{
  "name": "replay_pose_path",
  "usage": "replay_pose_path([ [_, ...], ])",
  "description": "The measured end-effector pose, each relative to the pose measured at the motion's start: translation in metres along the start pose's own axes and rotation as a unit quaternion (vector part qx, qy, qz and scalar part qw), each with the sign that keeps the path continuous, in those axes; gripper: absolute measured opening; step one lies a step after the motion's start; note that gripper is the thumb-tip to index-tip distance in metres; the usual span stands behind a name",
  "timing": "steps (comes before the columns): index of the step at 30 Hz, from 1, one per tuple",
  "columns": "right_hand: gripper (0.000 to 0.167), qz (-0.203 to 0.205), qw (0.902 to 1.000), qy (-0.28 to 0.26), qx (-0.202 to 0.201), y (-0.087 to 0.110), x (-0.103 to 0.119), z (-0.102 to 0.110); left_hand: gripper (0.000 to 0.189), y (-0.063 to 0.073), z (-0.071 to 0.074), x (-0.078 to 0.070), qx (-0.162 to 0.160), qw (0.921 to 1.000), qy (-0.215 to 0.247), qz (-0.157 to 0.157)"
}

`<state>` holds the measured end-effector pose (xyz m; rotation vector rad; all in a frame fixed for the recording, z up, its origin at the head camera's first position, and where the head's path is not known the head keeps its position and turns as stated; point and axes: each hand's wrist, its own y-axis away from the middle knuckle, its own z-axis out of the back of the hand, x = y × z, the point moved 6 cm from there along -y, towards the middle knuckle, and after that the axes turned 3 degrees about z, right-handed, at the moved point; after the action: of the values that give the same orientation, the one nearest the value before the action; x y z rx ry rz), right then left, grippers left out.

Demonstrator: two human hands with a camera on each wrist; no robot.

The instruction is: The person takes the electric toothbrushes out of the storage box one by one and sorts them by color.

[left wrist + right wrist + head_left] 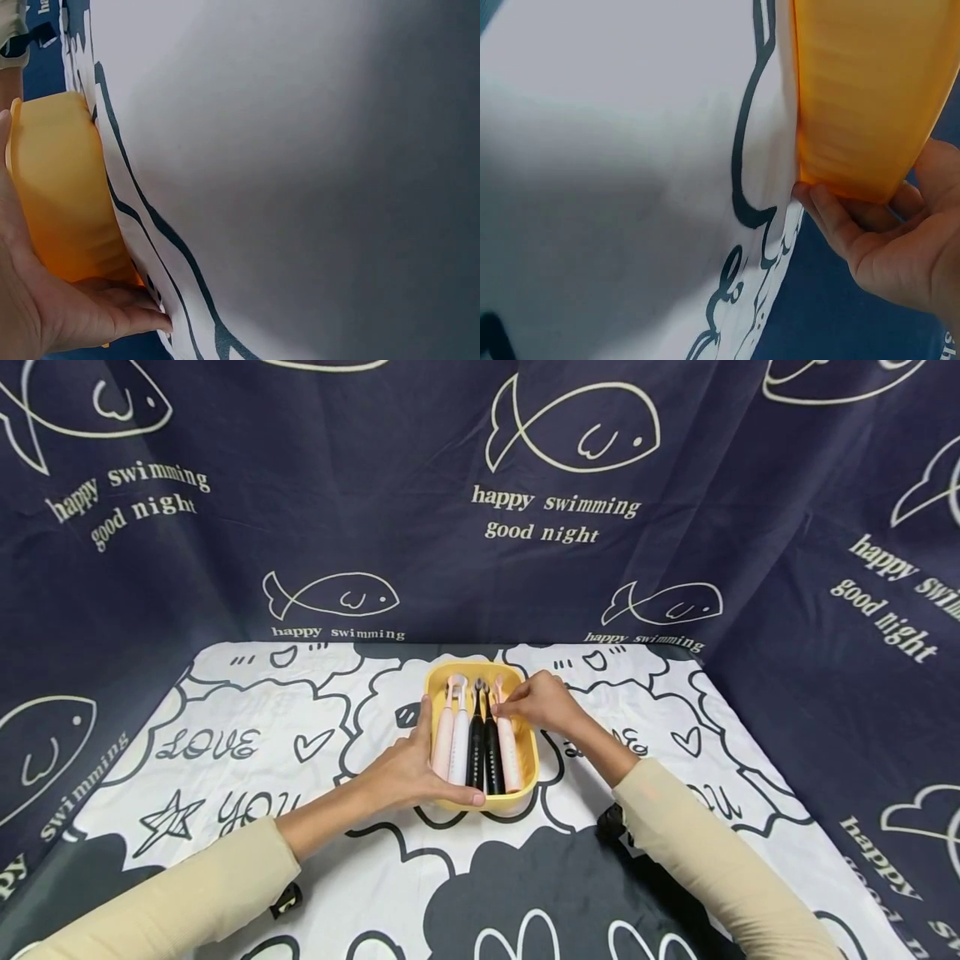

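Note:
A yellow plastic box stands on the patterned cloth. Side by side inside it lie electric toothbrushes: a pink one at the left, then a white one, two black ones and another pink toothbrush at the right. My left hand grips the box's left side, its thumb along the near rim; the left wrist view shows the fingers under the yellow wall. Over the far right rim, my right hand pinches the right pink toothbrush near its neck. Its other fingers rest outside the wall in the right wrist view.
A white cloth with black drawings and dark patches covers the table. Navy curtains with fish prints hang behind and at both sides. Dark straps show under the forearms.

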<state>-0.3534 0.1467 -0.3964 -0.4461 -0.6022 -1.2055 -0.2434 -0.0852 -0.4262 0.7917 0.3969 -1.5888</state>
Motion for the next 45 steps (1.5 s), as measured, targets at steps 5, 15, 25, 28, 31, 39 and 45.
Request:
replay_pose_path([
  [5, 0.023, -0.053, 0.9965, -0.065, -0.003, 0.002, -0.003, 0.0, 0.182, 0.0, 0.0, 0.0, 0.001, 1.0, 0.005, -0.001],
  [15, 0.027, -0.082, 0.9728, -0.208, 0.061, 0.005, -0.005, 0.001, 0.184, 0.001, -0.002, 0.001, -0.001, 0.9999, 0.017, 0.002],
  [25, 0.026, -0.103, 0.9436, -0.302, 0.089, 0.005, -0.012, 0.005, 0.185, 0.002, -0.002, 0.0, 0.0, 0.9998, 0.017, 0.008],
  [28, 0.025, -0.103, 0.9368, -0.325, 0.078, 0.004, -0.013, 0.007, 0.185, 0.001, -0.001, 0.0, -0.002, 0.9999, 0.014, 0.009],
  [31, 0.02, -0.101, 0.9313, -0.344, 0.064, 0.003, -0.014, 0.013, 0.185, 0.001, -0.001, 0.0, -0.003, 0.9999, 0.01, 0.008],
  [39, 0.005, -0.091, 0.9164, -0.389, 0.027, 0.002, -0.012, 0.028, 0.187, 0.002, -0.001, 0.0, -0.002, 0.9998, 0.015, 0.011],
  [45, 0.004, -0.086, 0.9014, -0.424, 0.005, 0.001, -0.011, 0.039, 0.185, 0.0, 0.001, -0.001, -0.011, 0.9999, -0.006, 0.004],
])
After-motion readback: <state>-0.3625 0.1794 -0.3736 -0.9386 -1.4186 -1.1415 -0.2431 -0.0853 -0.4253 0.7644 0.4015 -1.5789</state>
